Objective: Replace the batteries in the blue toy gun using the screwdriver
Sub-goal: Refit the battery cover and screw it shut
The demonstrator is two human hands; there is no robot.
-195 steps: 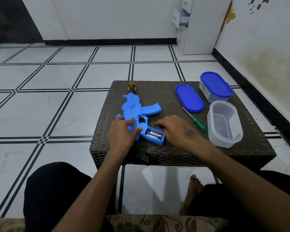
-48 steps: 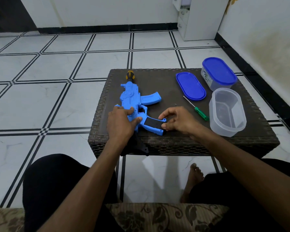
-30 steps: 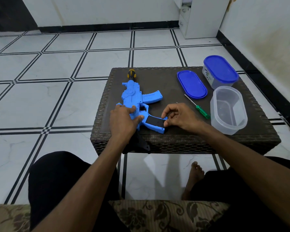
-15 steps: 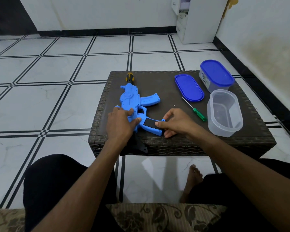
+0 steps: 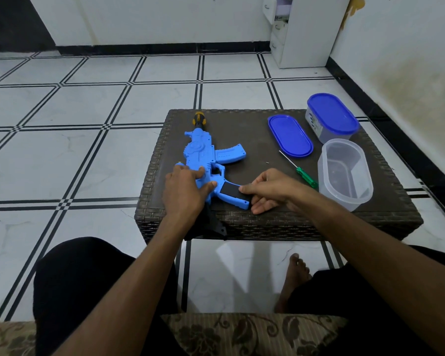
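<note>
Blue toy gun (image 5: 208, 160) lies flat on the dark wicker counter (image 5: 267, 222), left of centre, orange-black muzzle pointing away, black stock end overhanging the near edge. Left hand (image 5: 184, 192) rests on the gun body, fingers relaxed and spread, thumb against the grip. Right hand (image 5: 270, 190) grasps the grip end: thumb on the black battery cover (image 5: 229, 189), fingers curled under the grip's end. Green-handled screwdriver (image 5: 297, 169) on the counter just right of the right hand, untouched. A tiny screw (image 5: 267, 162) lies near it. Loose blue lid (image 5: 290, 135), lidded container (image 5: 330, 118), open clear container (image 5: 344, 173) on the right.
</note>
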